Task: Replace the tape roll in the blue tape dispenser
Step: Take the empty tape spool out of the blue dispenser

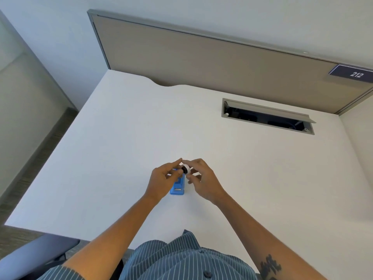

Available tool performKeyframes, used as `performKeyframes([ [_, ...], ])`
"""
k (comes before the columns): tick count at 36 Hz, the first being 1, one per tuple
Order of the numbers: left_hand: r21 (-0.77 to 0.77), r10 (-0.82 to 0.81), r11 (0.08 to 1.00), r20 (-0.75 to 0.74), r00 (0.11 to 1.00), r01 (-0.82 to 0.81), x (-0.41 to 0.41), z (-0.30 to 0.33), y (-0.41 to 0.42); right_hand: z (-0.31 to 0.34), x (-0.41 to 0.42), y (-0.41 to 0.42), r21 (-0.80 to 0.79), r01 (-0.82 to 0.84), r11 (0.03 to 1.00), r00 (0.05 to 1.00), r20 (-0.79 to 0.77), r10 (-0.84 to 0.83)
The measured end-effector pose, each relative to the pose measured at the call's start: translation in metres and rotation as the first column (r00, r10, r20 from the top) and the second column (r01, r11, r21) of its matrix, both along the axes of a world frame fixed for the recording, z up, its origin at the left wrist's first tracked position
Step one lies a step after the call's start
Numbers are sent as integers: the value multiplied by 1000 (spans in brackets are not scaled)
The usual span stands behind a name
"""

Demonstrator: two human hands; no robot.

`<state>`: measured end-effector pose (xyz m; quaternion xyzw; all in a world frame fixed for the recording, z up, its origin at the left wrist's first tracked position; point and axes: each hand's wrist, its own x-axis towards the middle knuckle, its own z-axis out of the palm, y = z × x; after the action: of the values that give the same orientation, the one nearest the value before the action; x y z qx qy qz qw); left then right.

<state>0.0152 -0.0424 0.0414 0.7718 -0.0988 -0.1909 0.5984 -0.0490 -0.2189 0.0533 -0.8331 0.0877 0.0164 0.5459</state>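
Observation:
The blue tape dispenser (178, 188) lies on the white desk (125, 138), partly hidden beneath my hands. Just above it I hold a small white tape roll (185, 168) with a dark core. My right hand (201, 179) pinches the roll between thumb and fingers. My left hand (163, 179) touches the roll's dark core from the left, index finger stretched over the top. The dispenser's far end is hidden by my fingers.
An open cable tray (268, 117) is set into the desk at the back right. A beige partition panel (201, 57) stands behind the desk, bearing a "212" sign (352, 73). A dark chair (34, 257) is at the lower left.

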Motion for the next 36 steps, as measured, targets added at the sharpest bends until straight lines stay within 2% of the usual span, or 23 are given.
performKeyframes([
  [8,-50,35,998,-21,999,-36,-5,1,-4,3,-9,-2,219,121,968,992,-53,-112],
  [12,-74,20,997,-7,1000,-21,-8,3,-10,8,-13,-3,279,176,944,984,-60,-166],
  [16,-112,25,993,-12,1000,-26,-12,7,-14,10,-16,-6,302,218,928,976,-59,-210],
  [23,-183,46,981,-105,993,-65,-21,11,-22,9,-23,-10,310,235,921,972,-48,-232],
  [36,-183,113,975,-66,991,-123,-35,9,-40,-1,-35,-16,250,281,926,958,-19,-286],
])
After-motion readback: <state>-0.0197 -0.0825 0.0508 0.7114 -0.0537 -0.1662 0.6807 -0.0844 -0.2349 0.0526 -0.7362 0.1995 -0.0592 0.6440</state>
